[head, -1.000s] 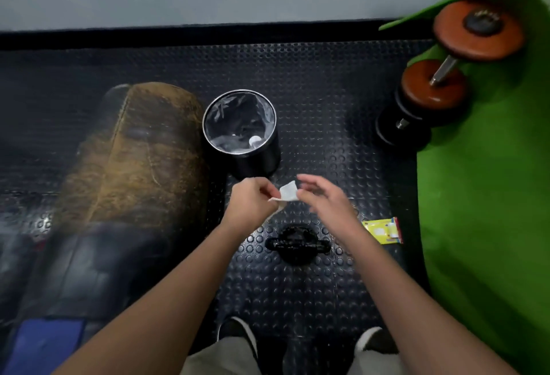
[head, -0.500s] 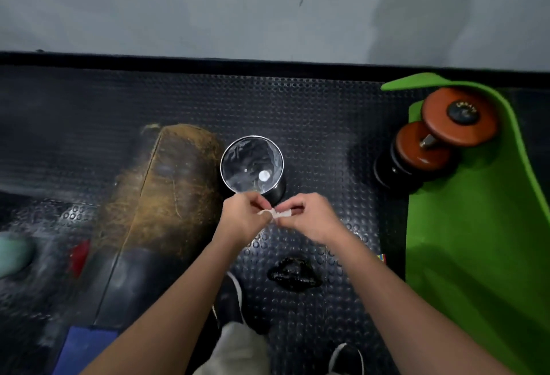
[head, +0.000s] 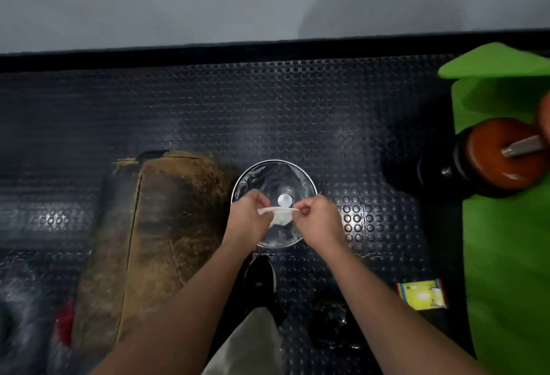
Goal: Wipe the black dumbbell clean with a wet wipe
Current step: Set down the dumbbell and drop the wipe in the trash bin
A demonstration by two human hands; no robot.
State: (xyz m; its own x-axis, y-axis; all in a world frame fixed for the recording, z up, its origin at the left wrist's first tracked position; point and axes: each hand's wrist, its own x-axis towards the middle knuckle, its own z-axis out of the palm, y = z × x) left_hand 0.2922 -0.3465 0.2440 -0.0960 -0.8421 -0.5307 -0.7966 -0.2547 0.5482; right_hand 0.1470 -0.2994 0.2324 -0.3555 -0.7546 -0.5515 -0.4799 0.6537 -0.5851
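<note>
Both my hands pinch a small white wet wipe (head: 278, 216) and hold it stretched over the open bin (head: 309, 184). My left hand (head: 248, 216) grips its left end, my right hand (head: 320, 218) its right end. The black dumbbell (head: 331, 319) lies on the studded floor mat near my feet, below and right of my hands, blurred and partly hidden by my right forearm. Neither hand touches it.
A round metal bin lined with clear plastic stands under my hands. A worn brown punching bag (head: 154, 240) lies to the left. An orange-plated dumbbell (head: 500, 154) rests on a green mat (head: 512, 255) at right. A yellow wipe packet (head: 422, 294) lies on the floor. My shoe (head: 259, 279) is below the bin.
I have stepped forward, so the bin now sits directly under my hands and the black dumbbell has dropped toward the lower frame. The wipe is now pulled out between both hands.
</note>
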